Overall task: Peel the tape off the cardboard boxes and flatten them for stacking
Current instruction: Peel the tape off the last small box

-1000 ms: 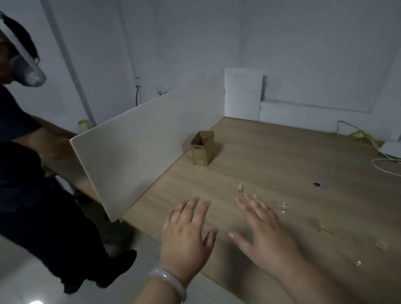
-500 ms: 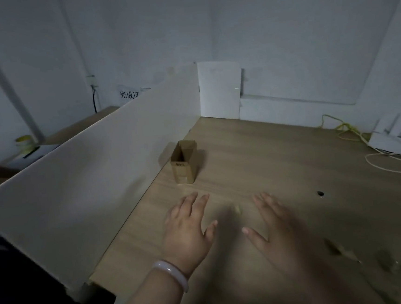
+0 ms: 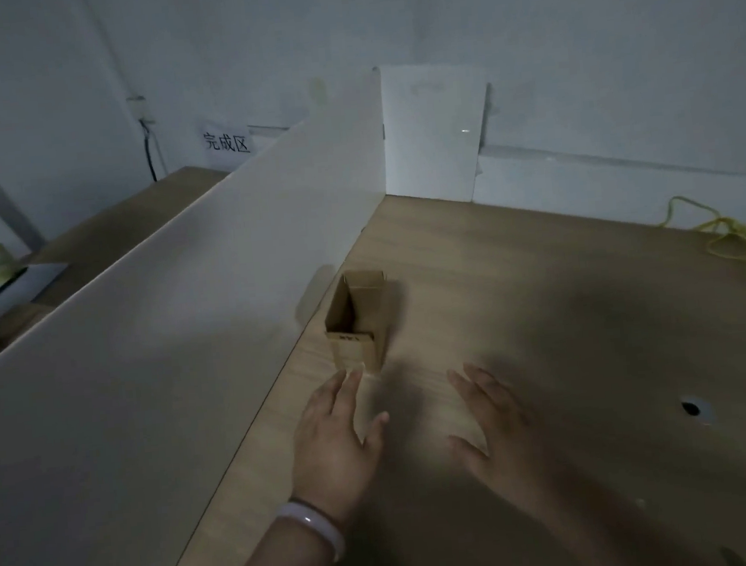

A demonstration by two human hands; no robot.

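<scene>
Right hand [image 3: 502,443] motion-blurred; print on cardboard box [image 3: 354,352] too small to read; yellow cable [image 3: 727,229] cut by right edge

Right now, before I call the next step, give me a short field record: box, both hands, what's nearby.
box: one small cardboard box, upright, top open, on the wooden table, close beside the white divider
left hand: open, fingertips at the box's base; contact unclear
right hand: open, holds nothing, apart from the box
tape on box: too dim to tell
nearby: yellow cable far right; hole in tabletop
</scene>
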